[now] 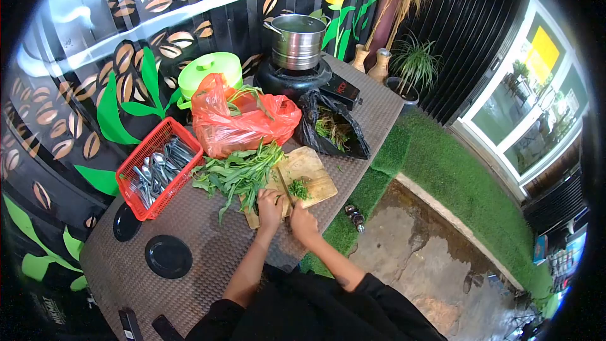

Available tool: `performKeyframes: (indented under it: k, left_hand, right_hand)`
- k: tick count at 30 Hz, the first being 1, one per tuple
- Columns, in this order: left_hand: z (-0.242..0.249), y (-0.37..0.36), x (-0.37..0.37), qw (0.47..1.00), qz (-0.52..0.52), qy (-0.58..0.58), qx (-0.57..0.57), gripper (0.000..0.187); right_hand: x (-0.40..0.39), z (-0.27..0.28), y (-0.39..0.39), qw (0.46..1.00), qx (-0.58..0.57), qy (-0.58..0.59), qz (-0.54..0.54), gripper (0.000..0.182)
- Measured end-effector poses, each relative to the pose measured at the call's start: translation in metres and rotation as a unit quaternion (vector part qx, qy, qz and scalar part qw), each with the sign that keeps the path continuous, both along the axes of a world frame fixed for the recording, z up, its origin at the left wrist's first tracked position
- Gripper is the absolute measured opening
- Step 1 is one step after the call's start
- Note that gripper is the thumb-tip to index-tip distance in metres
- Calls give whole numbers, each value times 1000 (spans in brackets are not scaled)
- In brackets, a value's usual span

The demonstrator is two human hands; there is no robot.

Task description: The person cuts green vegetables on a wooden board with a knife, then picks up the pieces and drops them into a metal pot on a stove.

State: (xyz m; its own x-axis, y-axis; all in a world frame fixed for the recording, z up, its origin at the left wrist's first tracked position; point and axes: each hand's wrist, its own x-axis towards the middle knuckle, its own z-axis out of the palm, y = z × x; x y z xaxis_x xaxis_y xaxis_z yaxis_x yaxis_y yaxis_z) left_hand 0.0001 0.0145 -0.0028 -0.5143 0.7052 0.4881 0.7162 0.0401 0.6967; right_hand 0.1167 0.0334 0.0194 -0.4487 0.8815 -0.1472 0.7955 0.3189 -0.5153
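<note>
A wooden cutting board (320,177) lies on the brown woven-textured table. Long leafy greens (237,177) spread over its left side and onto the table. My left hand (270,207) is closed on the stems of the greens at the board's near left. My right hand (303,221), just right of it, is closed round the handle of a knife (287,188), whose blade points away from me. A small heap of chopped greens (300,189) sits on the board to the right of the blade.
Behind the board are a red plastic bag (243,123), a black bag (344,145) with plant scraps, and a steel pot (296,44) on a stove (271,79). Left stand a red cutlery basket (136,208), a green lidded container (211,72) and black plates (168,256).
</note>
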Motion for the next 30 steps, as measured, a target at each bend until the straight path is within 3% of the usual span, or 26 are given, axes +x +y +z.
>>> performKeyframes:
  k: [3,8,13,19,22,30]
  left_hand:
    - [1,-7,3,1000,-18,23,7,7]
    - [1,-6,5,998,-30,47,41,11]
    - [-3,-7,6,996,-6,-85,-22,26]
    - [2,-9,5,996,-41,-75,7,24]
    - [6,-12,5,995,-69,-71,1,22]
    - [7,-9,6,996,-56,-61,28,22]
  right_hand:
    - [3,8,16,999,3,2,33,33]
    - [-2,8,-9,999,-33,-21,-5,34]
    - [-1,12,19,999,-17,31,25,35]
    - [-7,9,-8,999,-47,-27,-5,33]
    - [-4,21,7,999,-49,3,12,32]
    - [-5,5,7,999,-40,-18,-2,35]
